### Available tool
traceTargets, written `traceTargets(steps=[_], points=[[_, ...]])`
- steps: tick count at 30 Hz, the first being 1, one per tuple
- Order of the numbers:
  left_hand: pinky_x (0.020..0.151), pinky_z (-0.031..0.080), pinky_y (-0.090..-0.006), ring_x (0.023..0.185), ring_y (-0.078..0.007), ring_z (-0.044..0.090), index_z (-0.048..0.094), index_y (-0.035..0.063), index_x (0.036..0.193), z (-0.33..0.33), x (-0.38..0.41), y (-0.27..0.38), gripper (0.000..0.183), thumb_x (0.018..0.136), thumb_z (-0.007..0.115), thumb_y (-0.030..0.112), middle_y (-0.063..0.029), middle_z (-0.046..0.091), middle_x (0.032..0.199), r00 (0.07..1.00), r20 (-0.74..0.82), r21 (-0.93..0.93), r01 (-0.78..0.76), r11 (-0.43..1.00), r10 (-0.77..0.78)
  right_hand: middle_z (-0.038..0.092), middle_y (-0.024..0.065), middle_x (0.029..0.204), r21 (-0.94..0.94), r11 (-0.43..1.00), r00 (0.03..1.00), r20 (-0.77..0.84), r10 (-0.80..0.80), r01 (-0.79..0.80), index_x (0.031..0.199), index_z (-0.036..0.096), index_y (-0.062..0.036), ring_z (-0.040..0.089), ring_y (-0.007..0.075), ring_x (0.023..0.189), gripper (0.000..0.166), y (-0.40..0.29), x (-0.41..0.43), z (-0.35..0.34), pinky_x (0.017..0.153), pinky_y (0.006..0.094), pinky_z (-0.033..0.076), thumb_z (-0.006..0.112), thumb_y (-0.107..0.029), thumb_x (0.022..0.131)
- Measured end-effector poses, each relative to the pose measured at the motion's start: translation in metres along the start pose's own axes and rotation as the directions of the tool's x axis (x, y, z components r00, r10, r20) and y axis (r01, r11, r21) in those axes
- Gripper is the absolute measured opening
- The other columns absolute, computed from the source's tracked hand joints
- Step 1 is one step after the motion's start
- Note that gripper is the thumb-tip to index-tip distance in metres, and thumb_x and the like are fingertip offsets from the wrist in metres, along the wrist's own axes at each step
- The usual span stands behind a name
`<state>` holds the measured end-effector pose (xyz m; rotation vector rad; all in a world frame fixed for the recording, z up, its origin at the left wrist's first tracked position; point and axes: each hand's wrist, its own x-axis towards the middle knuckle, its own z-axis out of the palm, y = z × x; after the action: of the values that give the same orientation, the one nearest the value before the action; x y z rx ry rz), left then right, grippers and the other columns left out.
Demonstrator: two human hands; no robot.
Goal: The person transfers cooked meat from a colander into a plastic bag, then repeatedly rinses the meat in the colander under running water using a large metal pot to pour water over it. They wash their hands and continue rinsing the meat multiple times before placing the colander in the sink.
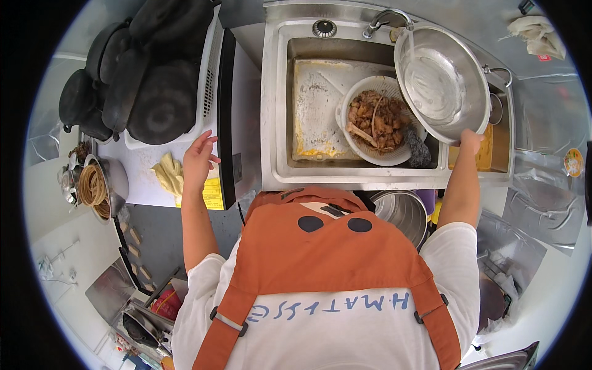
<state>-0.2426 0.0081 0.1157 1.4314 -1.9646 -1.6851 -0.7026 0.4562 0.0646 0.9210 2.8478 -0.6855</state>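
My right hand (pixel 471 140) grips the near rim of a large stainless steel basin (pixel 444 83), tilted under the running faucet (pixel 391 18) at the right of the sink. Water falls into the basin. My left hand (pixel 199 157) is raised over the left counter's edge, fingers apart, holding nothing. Inside the sink (pixel 317 106) stands a white plastic colander (pixel 344 115) with cooked meat pieces and bones (pixel 377 120). A dark scouring pad (pixel 418 147) lies at the colander's right side, below the basin, which hides part of the colander.
Several black pots (pixel 162 101) are stacked in a white plastic basket (pixel 210 69) on the left counter. A yellow cloth (pixel 169 171) lies in front of them. A metal bowl (pixel 115 178) stands at the counter's far left. The second sink compartment (pixel 502 138) is at the right.
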Motion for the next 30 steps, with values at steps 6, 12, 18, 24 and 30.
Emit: traceTargets(steps=[6,12,18,24,30], points=[[0.047,0.036,-0.0163,0.057,-0.0073,0.054,0.046,0.0036,0.119,-0.002,-0.001,-0.003,0.034,0.086,0.043,0.012,-0.0074,0.057,0.107,1.000,-0.007,0.001,0.010,1.000,-0.010,0.053,0.0252,0.104,-0.049,0.998,0.998,-0.051,-0.036,0.034,0.119,0.030,0.0027,0.057,0.0347,0.093,0.054,0.001,0.001,0.002,0.081,0.0378,0.043,0.044,-0.020,0.072],[0.046,0.035,-0.0164,0.056,-0.0076,0.054,0.048,0.0034,0.118,-0.003,0.000,-0.007,0.035,0.084,0.044,0.013,-0.0063,0.058,0.105,1.000,-0.016,-0.017,-0.001,1.000,0.000,0.053,0.0261,0.104,-0.067,0.997,0.998,-0.063,-0.030,0.026,0.118,0.030,0.0026,0.055,0.0355,0.096,0.054,0.000,0.001,0.003,0.085,0.0388,0.041,0.045,-0.020,0.071],[0.046,0.036,-0.0167,0.056,-0.0079,0.054,0.047,0.0032,0.118,-0.001,-0.002,-0.003,0.035,0.085,0.044,0.013,-0.0070,0.058,0.106,1.000,-0.019,0.025,0.020,0.999,-0.019,0.052,0.0253,0.107,-0.013,1.000,1.000,0.002,-0.003,0.003,0.121,0.027,0.0013,0.054,0.0358,0.096,0.055,0.006,0.015,0.007,0.084,0.0394,0.042,0.043,-0.019,0.073],[0.045,0.035,-0.0168,0.055,-0.0083,0.055,0.048,0.0032,0.118,-0.002,-0.002,-0.005,0.036,0.084,0.044,0.015,-0.0068,0.058,0.105,0.999,-0.027,0.032,0.024,0.999,-0.024,0.055,0.0245,0.100,-0.094,0.995,0.997,-0.069,-0.032,0.025,0.122,0.026,0.0013,0.059,0.0340,0.088,0.056,0.001,0.004,0.003,0.078,0.0373,0.046,0.043,-0.019,0.072],[0.045,0.035,-0.0170,0.056,-0.0085,0.054,0.047,0.0033,0.119,-0.002,0.002,-0.009,0.036,0.084,0.045,0.015,-0.0064,0.057,0.106,1.000,-0.001,0.023,0.018,1.000,-0.018,0.055,0.0230,0.101,0.004,1.000,1.000,0.001,0.016,-0.016,0.123,0.026,-0.0019,0.061,0.0330,0.080,0.054,-0.006,-0.013,-0.006,0.073,0.0376,0.047,0.043,-0.016,0.074]])
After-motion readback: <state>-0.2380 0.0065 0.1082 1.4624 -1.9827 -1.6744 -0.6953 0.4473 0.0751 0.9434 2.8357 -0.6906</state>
